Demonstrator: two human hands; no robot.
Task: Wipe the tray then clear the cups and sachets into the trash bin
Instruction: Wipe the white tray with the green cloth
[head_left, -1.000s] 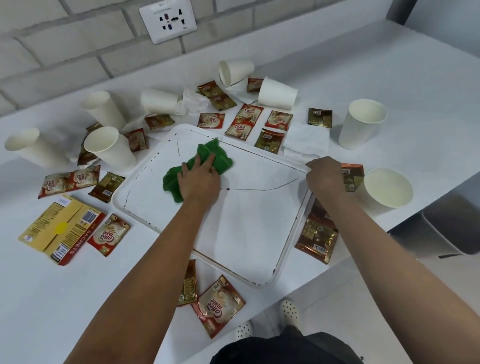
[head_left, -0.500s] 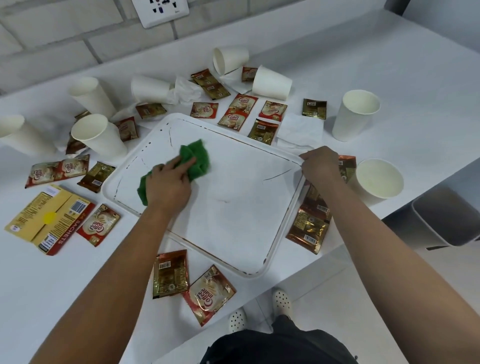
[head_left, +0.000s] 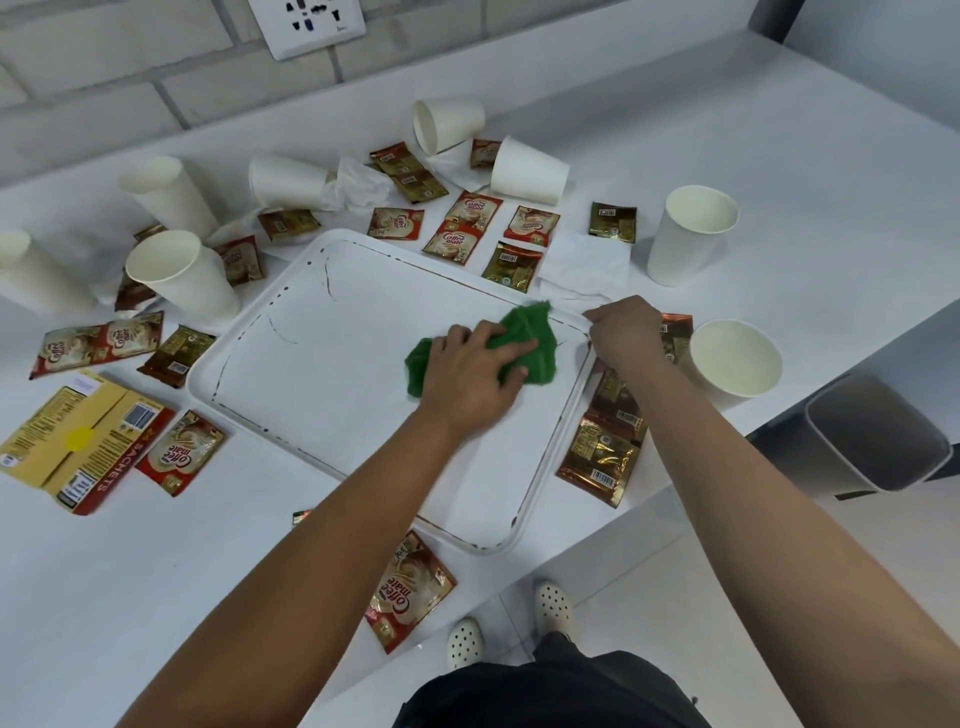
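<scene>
A: Sweeping right now — the left hand (head_left: 470, 376) has carried the green cloth (head_left: 524, 345) from the tray's far-left part, where it was half a sec ago, over to the far-right corner, w/ fingers spread flat on top, pressing it down. No real clench, just palm and straight fingers on the fabric.

B: And the other grip?

A: Right hand (head_left: 621, 332) hasn't shifted — curled over the right rim of the tray (head_left: 270, 415), pinning it to the surface (head_left: 156, 597) so it won't slide.

B: So what's that mean for the job?

A: Middle of the tray looks clean now; the long brown line that crossed it a sec ago is gone. I'd say the wipe is well along but not done — brown specks and streaks run along the left and near rims, plus a couple of curved marks at the far-left.

B: Cups, sachets?

A: None cleared. Cups (head_left: 693, 234) stand or lie all round the tray on the surface, sachets (head_left: 410, 592) scattered btw them, some touching the tray edge. Trash bin (head_left: 878, 431) sits on the floor just past the surface's right edge — open, nothing seen in it from here.

B: Next?

A: Prob. the edges, then the clearing.
</scene>
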